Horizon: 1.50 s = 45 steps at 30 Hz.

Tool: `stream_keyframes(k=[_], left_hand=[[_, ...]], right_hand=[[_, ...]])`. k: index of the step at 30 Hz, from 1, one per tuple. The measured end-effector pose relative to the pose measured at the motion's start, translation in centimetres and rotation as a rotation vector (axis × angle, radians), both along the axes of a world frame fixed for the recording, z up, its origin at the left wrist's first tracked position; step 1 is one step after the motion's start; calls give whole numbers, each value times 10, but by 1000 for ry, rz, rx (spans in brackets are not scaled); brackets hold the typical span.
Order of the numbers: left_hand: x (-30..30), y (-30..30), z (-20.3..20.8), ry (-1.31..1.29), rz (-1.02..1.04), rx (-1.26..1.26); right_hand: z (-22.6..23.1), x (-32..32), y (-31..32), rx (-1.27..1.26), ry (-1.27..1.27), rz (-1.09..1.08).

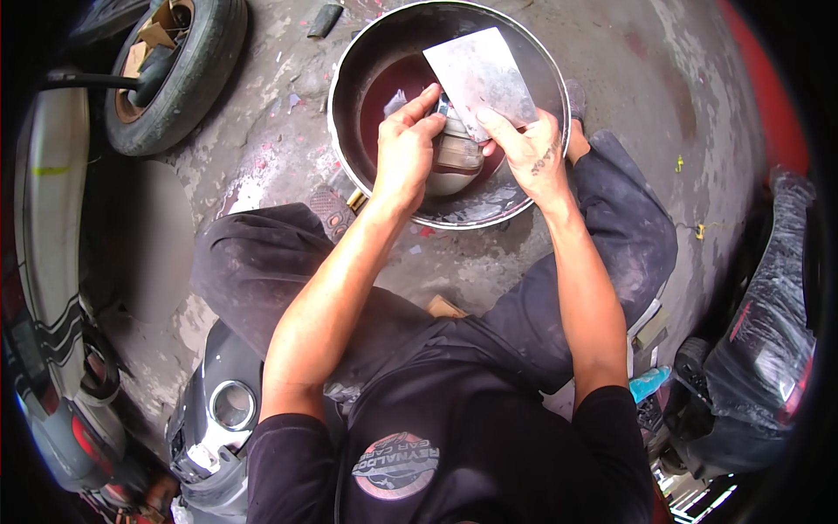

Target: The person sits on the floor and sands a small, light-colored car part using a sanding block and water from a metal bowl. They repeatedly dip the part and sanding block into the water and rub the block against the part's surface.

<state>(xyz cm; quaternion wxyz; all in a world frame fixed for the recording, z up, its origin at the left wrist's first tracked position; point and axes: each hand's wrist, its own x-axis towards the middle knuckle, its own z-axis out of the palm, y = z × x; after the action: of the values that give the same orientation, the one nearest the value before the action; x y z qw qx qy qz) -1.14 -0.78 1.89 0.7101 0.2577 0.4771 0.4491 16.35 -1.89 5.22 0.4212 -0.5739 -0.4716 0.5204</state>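
A wide dark basin (353, 162) with a pale rim stands on the floor between my legs, with reddish liquid (384, 92) in its bottom. Above it, my right hand (530, 155) grips a flat grey-white sheet (484, 79) by its lower corner, thumb on top. The sheet looks like sandpaper. My left hand (407, 148) is closed, thumb and forefinger around a small dark part whose kind I cannot make out. Below and between the hands, inside the basin, sits a grey-brown ribbed block-shaped thing (460, 154), partly hidden by the fingers and sheet.
A worn tyre (223, 87) with cardboard scraps in its wheel lies at the upper left. Beside my left leg is a black and silver vehicle part (209, 410). Plastic-wrapped material (759, 323) stands at the right, near a light-blue packet (649, 382). The concrete floor (288, 52) is stained.
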Motion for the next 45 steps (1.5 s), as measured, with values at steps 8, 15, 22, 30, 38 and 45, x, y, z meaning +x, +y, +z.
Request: stream_keyframes(k=[8,15,22,30,38,45], left_hand=[[0,-3,-5,184,-89,161],[1,-5,-9,213,-98,172],[0,-5,9,146,-115,160],[-2,-3,6,151,-155,199],[0,-1,-4,180,-134,191],[0,-4,-12,264,-130,240]], right_hand=[[-5,-3,7,44,295,-75],[-2,1,26,126,11,52],[-5,2,34,63,-5,68],[1,1,33,59,-105,99],[-10,-2,29,122,-11,11],[-6,-7,22,202,-277,34]])
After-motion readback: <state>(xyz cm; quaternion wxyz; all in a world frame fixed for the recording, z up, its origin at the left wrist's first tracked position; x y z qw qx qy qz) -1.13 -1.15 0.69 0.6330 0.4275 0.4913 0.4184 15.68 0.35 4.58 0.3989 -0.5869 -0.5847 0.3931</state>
